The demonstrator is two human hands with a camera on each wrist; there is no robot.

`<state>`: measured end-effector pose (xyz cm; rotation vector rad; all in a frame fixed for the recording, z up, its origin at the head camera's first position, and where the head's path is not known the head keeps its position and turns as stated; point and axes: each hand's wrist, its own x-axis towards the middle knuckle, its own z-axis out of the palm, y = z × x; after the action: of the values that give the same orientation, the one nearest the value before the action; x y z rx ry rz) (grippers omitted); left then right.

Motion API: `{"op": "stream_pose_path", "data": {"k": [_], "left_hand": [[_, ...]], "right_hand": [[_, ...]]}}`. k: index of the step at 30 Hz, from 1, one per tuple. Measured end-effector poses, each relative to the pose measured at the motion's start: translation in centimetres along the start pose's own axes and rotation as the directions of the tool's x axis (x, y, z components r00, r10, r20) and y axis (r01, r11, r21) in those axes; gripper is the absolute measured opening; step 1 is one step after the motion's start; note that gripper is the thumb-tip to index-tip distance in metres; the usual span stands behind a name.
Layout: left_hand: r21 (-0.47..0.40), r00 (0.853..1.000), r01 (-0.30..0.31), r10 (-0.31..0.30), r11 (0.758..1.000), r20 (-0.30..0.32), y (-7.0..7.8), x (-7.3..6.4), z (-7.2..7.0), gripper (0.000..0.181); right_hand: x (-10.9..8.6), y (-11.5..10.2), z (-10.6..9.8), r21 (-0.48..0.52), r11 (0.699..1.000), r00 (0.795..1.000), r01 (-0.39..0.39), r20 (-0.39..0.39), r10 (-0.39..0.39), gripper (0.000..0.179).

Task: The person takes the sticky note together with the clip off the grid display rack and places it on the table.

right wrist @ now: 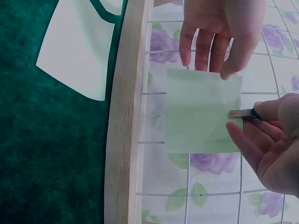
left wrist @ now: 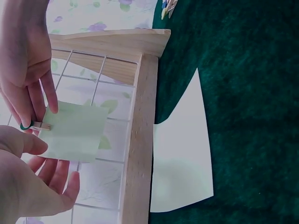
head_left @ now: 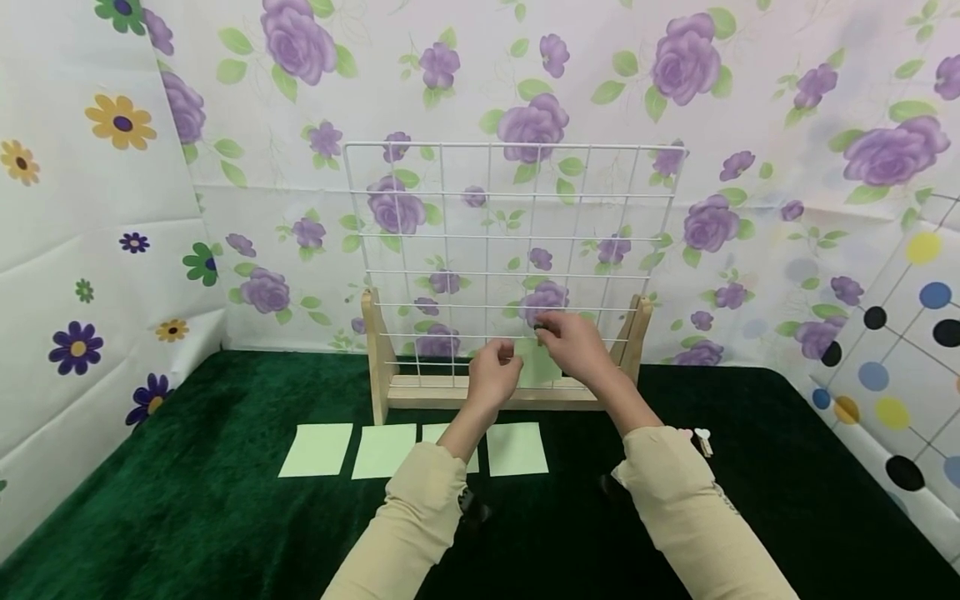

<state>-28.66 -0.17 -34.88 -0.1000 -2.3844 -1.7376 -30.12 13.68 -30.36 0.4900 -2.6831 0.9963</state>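
Observation:
A square of pale green paper [right wrist: 201, 112] lies against the lower wires of a white wire grid [head_left: 487, 237] in a wooden stand. My right hand [head_left: 573, 346] pinches a small wooden clothespin [right wrist: 240, 113] with a dark green end between thumb and finger. The clothespin's tip sits over the paper's top edge, near the middle. At the paper's left edge, my left hand [head_left: 495, 375] pinches it, thumb in front and fingers behind, as the left wrist view shows.
Several pale green paper squares [head_left: 315, 450] lie in a row on the dark green cloth [head_left: 225, 533] before the stand's wooden base [head_left: 427, 400]. Some small clothespins [head_left: 702, 442] lie to the right, beside my right sleeve. Flowered sheeting [head_left: 750, 125] hangs behind the grid.

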Motion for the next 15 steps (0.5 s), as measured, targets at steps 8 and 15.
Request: {"op": "stream_pose_path", "data": {"k": [8,15], "left_hand": [[-0.005,1.0,-0.003,0.003,1.0,0.015,0.17,0.37,0.05,0.023],[-0.004,1.0,-0.006,0.006,1.0,0.017,0.28,0.52,0.04,0.02]], "right_hand": [[0.13,0.27,0.02,-0.009,1.0,1.0,0.012,-0.011,-0.012,0.031],[0.43,0.17,-0.21,-0.078,0.996,0.999,0.044,0.003,-0.044,0.024]]}}
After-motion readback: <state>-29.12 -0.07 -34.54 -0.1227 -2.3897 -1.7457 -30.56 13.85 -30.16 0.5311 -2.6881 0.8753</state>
